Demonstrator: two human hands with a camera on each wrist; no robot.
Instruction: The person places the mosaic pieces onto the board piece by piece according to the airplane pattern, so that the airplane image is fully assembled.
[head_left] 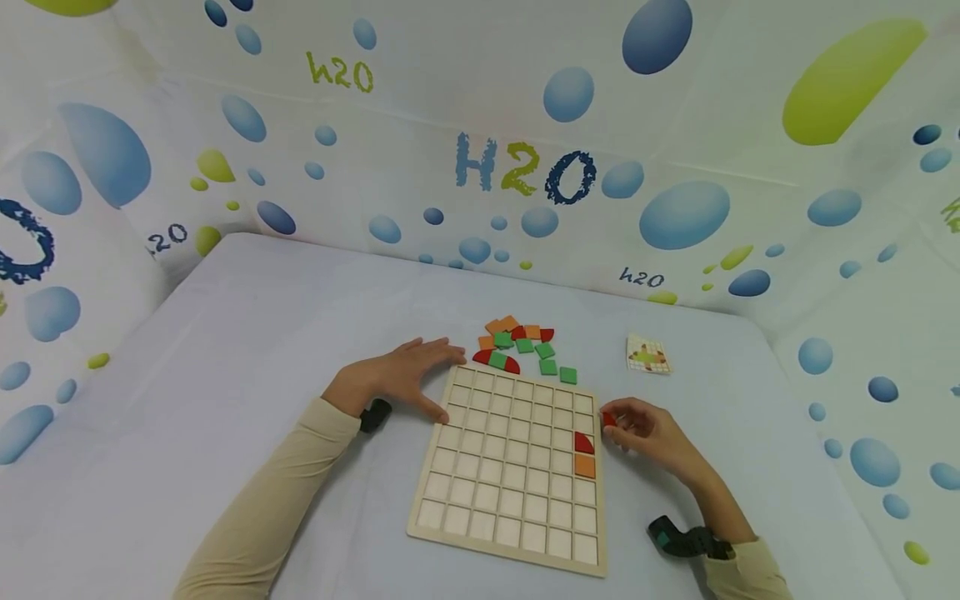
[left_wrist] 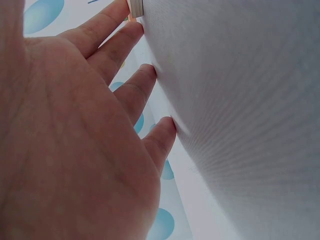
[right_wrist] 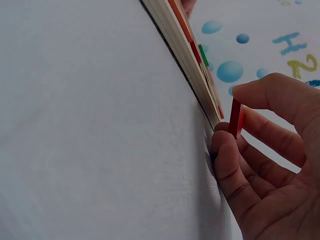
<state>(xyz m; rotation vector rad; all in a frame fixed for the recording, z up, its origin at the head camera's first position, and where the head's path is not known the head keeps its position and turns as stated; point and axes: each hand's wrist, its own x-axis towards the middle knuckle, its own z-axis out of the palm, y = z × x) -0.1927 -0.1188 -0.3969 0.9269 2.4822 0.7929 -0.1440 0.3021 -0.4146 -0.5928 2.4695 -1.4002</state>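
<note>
A wooden grid board (head_left: 506, 569) lies on the white-covered table. In its right-hand column sit a red quarter-circle tile (head_left: 583, 443) and, just below it, an orange square tile (head_left: 584, 466). My left hand (head_left: 408, 371) is spread at the board's upper left, thumb and fingertips at its edge; in the left wrist view the fingers (left_wrist: 135, 95) are extended with tips down at the cloth. Beside the board's right edge, my right hand (head_left: 648, 433) pinches a small red tile (right_wrist: 236, 119) between thumb and fingers, held on edge in the right wrist view.
Behind the board lies a loose group of green square tiles (head_left: 548, 367), orange squares (head_left: 509, 322) and red rounded pieces (head_left: 512, 365). A small printed pattern card (head_left: 648, 355) rests at the back right. A patterned curtain (head_left: 420, 150) hangs behind the table.
</note>
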